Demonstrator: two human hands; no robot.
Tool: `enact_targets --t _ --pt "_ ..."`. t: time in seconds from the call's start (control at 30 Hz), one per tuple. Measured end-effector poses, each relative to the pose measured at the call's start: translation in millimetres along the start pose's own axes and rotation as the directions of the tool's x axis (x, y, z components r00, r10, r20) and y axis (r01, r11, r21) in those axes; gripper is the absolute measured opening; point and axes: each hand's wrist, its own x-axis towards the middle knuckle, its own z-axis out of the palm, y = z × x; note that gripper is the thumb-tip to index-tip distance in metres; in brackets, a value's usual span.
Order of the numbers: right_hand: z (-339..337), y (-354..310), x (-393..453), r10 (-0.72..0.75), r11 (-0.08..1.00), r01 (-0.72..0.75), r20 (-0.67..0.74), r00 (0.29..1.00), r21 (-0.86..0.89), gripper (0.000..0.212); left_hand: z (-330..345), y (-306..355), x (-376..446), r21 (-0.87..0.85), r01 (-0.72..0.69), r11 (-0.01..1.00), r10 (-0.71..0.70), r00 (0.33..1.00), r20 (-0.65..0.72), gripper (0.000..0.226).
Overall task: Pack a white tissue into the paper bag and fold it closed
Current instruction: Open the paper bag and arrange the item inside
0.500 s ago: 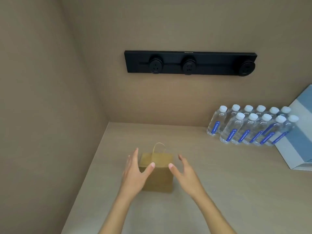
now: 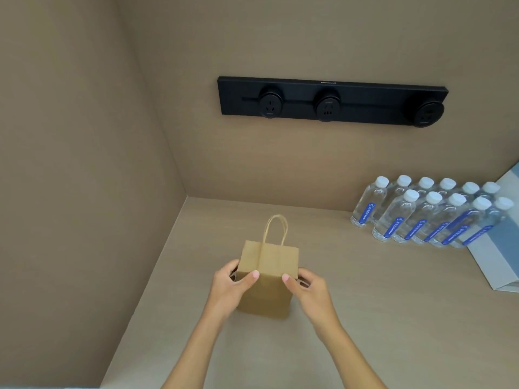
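Observation:
A small brown paper bag [image 2: 268, 279] stands upright on the beige counter [image 2: 365, 318], near the left wall. Its twisted paper handle [image 2: 276, 228] sticks up behind a top flap that is bent away from me. My left hand [image 2: 231, 286] grips the bag's left upper edge, thumb on the front. My right hand [image 2: 307, 289] grips the right upper edge the same way. No white tissue shows anywhere in view; the bag's inside is hidden.
Several clear water bottles [image 2: 429, 214] with white caps and blue labels stand in rows at the back right. A blue and white box [image 2: 502, 248] lies beside them at the right edge. A black socket rail [image 2: 331, 101] hangs on the back wall.
Both hands were spread apart on either side of the bag; now they have closed onto its upper corners. The bag's top now shows as a flat bent flap.

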Motion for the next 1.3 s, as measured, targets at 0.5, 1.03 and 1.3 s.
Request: enact_targets --t 0.5,1.03,1.3 --pt "7.3 10.4 0.1 -0.211 0.916 0.211 0.039 0.977 -0.34 0.044 27.4 10.5 18.3 0.297 -0.053 0.953 0.129 0.961 -0.244 0.04" --pt "16.1 -8.5 -18.7 -0.179 0.929 0.253 0.271 0.946 -0.269 0.067 31.8 55.1 -25.4 -0.194 0.207 0.959 -0.193 0.977 0.086 0.022" --pt "10.7 -48.5 2.3 0.03 0.991 -0.016 0.1 0.995 -0.134 0.031 27.6 61.0 -1.6 0.158 0.134 0.978 -0.137 0.991 0.007 0.009"
